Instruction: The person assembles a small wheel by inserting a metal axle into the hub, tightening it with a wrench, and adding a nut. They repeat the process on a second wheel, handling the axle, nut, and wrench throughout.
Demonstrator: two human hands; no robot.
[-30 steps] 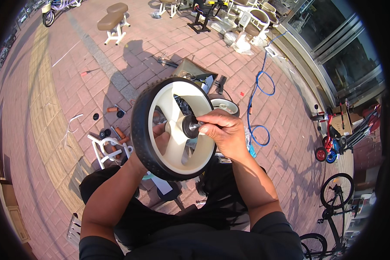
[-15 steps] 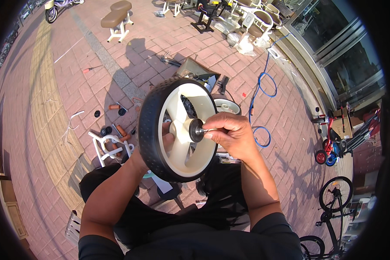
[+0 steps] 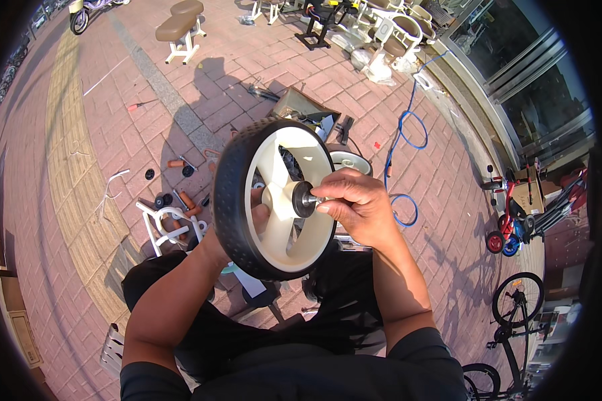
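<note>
A wheel with a black studded tyre point(image 3: 229, 200) and a cream spoked rim point(image 3: 271, 157) is held up above my lap, tilted so its hub faces right. My left hand point(image 3: 259, 215) grips it from behind; some fingers show between the spokes, the rest is hidden by the tyre. At the centre sits a round black hub piece point(image 3: 302, 200) with a short metal shaft point(image 3: 312, 199) sticking out. My right hand point(image 3: 354, 206) pinches the end of that shaft between thumb and fingers.
Below lie a white tubular frame point(image 3: 155, 230), orange-handled tools point(image 3: 186, 199) and an open toolbox point(image 3: 294, 101). Another wheel point(image 3: 350, 161) rests behind the held one. A blue hose point(image 3: 400, 144) curls at right. Brown padded seats point(image 3: 174, 28) stand far off; a bicycle point(image 3: 518, 301) is at right.
My right hand has shifted very slightly at the shaft, still pinching it. The wheel and my left hand stay nearly in place.
</note>
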